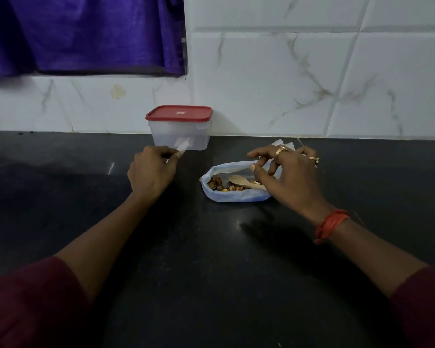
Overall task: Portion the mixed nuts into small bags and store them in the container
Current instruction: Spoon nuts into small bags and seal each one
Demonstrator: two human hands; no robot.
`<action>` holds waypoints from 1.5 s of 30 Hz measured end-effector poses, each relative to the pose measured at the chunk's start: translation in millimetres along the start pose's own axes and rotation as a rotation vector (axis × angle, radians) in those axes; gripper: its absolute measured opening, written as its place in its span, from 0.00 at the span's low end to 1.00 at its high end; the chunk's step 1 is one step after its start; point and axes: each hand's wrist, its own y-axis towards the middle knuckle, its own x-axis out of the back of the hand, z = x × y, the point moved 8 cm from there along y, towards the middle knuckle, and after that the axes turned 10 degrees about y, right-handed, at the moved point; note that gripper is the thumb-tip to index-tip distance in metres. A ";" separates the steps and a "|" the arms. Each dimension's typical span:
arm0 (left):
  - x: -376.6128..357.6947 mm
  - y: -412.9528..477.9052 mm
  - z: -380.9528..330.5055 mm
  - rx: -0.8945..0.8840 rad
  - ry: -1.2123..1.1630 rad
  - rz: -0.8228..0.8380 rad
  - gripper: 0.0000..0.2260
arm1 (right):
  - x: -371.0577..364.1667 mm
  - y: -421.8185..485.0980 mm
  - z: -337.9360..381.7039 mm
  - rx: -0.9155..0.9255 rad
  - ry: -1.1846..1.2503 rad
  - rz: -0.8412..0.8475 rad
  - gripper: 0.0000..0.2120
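Note:
A clear plastic container (180,135) with a red lid (178,113) on it stands against the tiled wall. In front of it my left hand (152,172) pinches a small clear bag (182,148), which is blurred. To the right, an open plastic bag of mixed nuts (232,188) lies on the black counter with a wooden spoon (239,181) resting in it. My right hand (286,172) hovers over that bag's right end, fingers loosely bent and apart, above the spoon's handle; whether it touches the handle is unclear. More small clear bags (285,144) lie behind my right hand.
The black counter (211,247) stretches wide towards me and to both sides. A white marbled tile wall (286,84) closes the back. A purple cloth (86,33) hangs at the upper left, above the counter.

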 end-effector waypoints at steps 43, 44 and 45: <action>37.0 -33.2 -69.9 -0.329 -0.826 -0.040 0.06 | -13.4 -6.1 -3.9 -0.271 0.387 0.103 0.21; 36.4 -35.1 -72.1 -0.330 -0.849 -0.020 0.06 | -15.7 -6.7 -5.2 -0.285 0.406 0.114 0.22; 35.6 -36.7 -73.6 -0.327 -0.871 0.000 0.06 | -17.3 -7.3 -6.2 -0.297 0.431 0.120 0.22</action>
